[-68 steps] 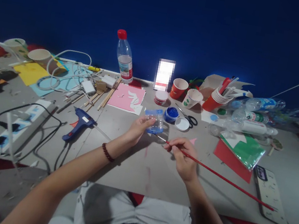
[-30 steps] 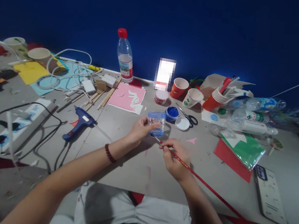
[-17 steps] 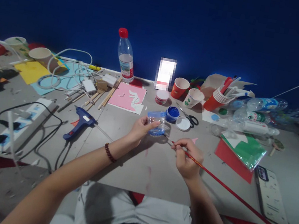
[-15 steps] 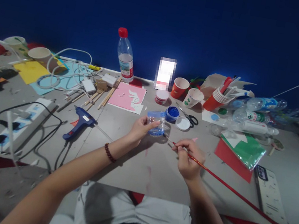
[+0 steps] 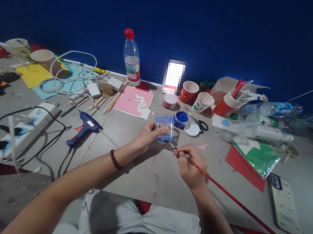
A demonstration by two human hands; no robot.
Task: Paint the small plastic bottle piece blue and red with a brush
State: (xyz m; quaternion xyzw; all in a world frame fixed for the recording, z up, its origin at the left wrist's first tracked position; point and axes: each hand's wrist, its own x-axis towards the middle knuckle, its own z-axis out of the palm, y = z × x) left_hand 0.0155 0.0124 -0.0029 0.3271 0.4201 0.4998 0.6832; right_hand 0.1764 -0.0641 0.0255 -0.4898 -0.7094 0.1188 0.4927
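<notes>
My left hand (image 5: pixel 147 135) is closed around a short clear plastic bottle piece (image 5: pixel 165 123) with blue paint along its upper and lower edges. In my right hand (image 5: pixel 192 164) a long red-handled paintbrush (image 5: pixel 222 189) is pinched near its bristle end. The brush's dark tip is at the lower painted edge of the plastic piece; whether it touches I cannot tell. Just behind them stands an uncapped jar of blue paint (image 5: pixel 181 118), with a white lid (image 5: pixel 192 129) lying beside it.
Left lie a blue glue gun (image 5: pixel 85 128) and a power strip (image 5: pixel 23 130) with cords. Behind are pink paper (image 5: pixel 133 101), a red-capped bottle (image 5: pixel 132 62), paper cups (image 5: pixel 189 92) and scissors (image 5: pixel 202 126). Right are plastic bottles (image 5: pixel 267 133), a green packet (image 5: pixel 256 158) and a phone (image 5: pixel 286 204).
My right hand has moved left with the paintbrush, bringing its tip from beside the plastic piece to its lower edge. A pink paper scrap shows more fully. My left hand stays nearly still.
</notes>
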